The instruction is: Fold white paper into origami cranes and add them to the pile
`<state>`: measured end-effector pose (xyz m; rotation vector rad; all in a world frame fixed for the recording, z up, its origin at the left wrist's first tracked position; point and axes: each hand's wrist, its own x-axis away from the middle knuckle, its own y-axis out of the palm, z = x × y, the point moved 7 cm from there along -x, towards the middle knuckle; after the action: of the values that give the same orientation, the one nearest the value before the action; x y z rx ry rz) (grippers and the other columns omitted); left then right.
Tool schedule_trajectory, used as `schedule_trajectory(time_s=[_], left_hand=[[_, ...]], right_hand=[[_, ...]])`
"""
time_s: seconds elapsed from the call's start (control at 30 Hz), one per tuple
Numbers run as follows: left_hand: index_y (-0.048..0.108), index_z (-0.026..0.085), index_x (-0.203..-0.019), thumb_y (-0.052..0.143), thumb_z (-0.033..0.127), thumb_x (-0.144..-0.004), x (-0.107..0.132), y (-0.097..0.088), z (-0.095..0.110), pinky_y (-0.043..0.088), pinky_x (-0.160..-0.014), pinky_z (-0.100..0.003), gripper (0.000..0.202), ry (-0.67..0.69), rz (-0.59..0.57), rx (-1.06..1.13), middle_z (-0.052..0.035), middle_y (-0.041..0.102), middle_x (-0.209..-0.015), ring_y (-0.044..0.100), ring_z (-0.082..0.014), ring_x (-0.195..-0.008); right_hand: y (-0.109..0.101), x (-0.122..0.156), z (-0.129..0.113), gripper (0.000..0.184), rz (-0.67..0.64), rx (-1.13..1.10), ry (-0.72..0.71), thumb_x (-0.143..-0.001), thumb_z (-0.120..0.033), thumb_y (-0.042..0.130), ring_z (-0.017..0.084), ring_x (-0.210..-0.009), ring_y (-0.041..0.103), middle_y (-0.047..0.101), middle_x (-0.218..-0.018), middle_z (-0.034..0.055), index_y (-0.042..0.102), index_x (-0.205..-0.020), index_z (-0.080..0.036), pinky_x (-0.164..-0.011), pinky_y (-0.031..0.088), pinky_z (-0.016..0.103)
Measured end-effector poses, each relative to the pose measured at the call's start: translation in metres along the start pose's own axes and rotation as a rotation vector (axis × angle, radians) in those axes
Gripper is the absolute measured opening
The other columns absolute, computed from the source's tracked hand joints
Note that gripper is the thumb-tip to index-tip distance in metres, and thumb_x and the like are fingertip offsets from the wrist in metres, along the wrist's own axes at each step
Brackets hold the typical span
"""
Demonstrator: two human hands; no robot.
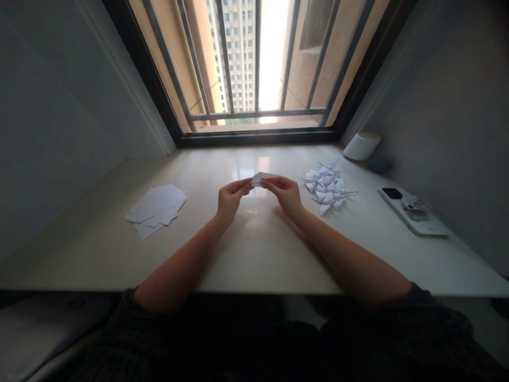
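A small folded piece of white paper (258, 178) is held up between my two hands, above the middle of the table. My left hand (231, 199) pinches its left end between thumb and fingers. On the other side, my right hand (287, 193) grips the right part, and its fingers cover some of the paper. To the left lies a loose stack of flat white paper sheets (157, 207). A heap of folded white paper pieces (328, 185) with pointed ends rests to the right of my right hand.
A phone (413, 215) with a round grip on its back lies at the right. Behind it, a white cylindrical object (361, 146) and a dark bluish item (379, 166) stand near the wall. The barred window (258, 139) borders the far edge of the pale table (254, 260).
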<state>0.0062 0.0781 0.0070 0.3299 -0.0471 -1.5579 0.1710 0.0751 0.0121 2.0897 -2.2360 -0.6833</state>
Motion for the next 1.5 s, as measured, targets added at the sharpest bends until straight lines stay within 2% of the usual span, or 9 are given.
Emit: schedule_trajectory(time_s=[0.4,0.67,0.8,0.87,1.27,1.5], left_hand=[[0.076,0.019,-0.087,0.08,0.032,-0.062,-0.001,-0.0005,-0.0031,0.05,-0.079,-0.033,0.028,-0.007,0.022,0.036,-0.0069,0.075,-0.088,0.069,-0.019,-0.082],[0.075,0.019,-0.088,0.078,0.032,-0.065,0.0014,0.0014,0.0014,0.05,-0.075,-0.031,0.026,0.063,0.018,-0.017,-0.0064,0.075,-0.086,0.068,-0.0181,-0.08],[0.073,0.02,-0.101,0.08,0.034,-0.063,0.0028,0.0022,0.0017,0.049,-0.072,-0.029,0.041,0.057,0.011,-0.057,-0.0053,0.075,-0.083,0.067,-0.0161,-0.075],[0.073,0.02,-0.102,0.081,0.035,-0.062,0.0031,0.0015,0.0008,0.049,-0.073,-0.03,0.044,0.044,0.026,-0.045,-0.0055,0.075,-0.085,0.066,-0.0157,-0.076],[0.074,0.021,-0.101,0.081,0.037,-0.062,0.0049,0.0011,-0.0022,0.05,-0.077,-0.032,0.042,-0.006,0.071,0.004,-0.0057,0.075,-0.089,0.067,-0.016,-0.078],[0.074,0.02,-0.1,0.08,0.037,-0.064,0.0056,-0.0007,-0.0006,0.05,-0.074,-0.031,0.04,0.028,0.112,-0.032,-0.0066,0.075,-0.088,0.067,-0.0156,-0.075]], right_hand=[[-0.0011,-0.0008,0.0017,0.025,0.008,0.061,0.023,-0.058,-0.039,0.082,0.018,-0.077,0.067,0.075,-0.08,0.0025,0.074,-0.074,-0.021,-0.076,0.053,0.034],[-0.0037,0.0,0.0047,0.028,0.034,0.103,0.057,-0.058,-0.043,0.081,0.016,-0.066,0.065,0.073,-0.072,0.0026,0.074,-0.074,-0.021,-0.067,0.051,0.032],[0.0,0.0029,0.0053,0.03,0.025,0.078,0.07,-0.056,-0.043,0.082,0.016,-0.065,0.065,0.074,-0.073,0.0033,0.073,-0.074,-0.021,-0.067,0.051,0.032],[0.0015,0.004,0.0062,0.031,0.021,0.084,0.078,-0.056,-0.044,0.082,0.016,-0.067,0.065,0.074,-0.074,0.0037,0.073,-0.075,-0.021,-0.067,0.051,0.032],[0.0019,0.0039,0.0084,0.026,0.02,0.077,0.111,-0.059,-0.039,0.081,0.013,-0.066,0.061,0.073,-0.072,0.0017,0.074,-0.076,-0.021,-0.068,0.048,0.03],[0.0033,0.0055,0.008,0.029,0.025,0.096,0.121,-0.057,-0.042,0.081,0.015,-0.067,0.064,0.073,-0.073,0.0029,0.074,-0.075,-0.02,-0.067,0.048,0.03]])
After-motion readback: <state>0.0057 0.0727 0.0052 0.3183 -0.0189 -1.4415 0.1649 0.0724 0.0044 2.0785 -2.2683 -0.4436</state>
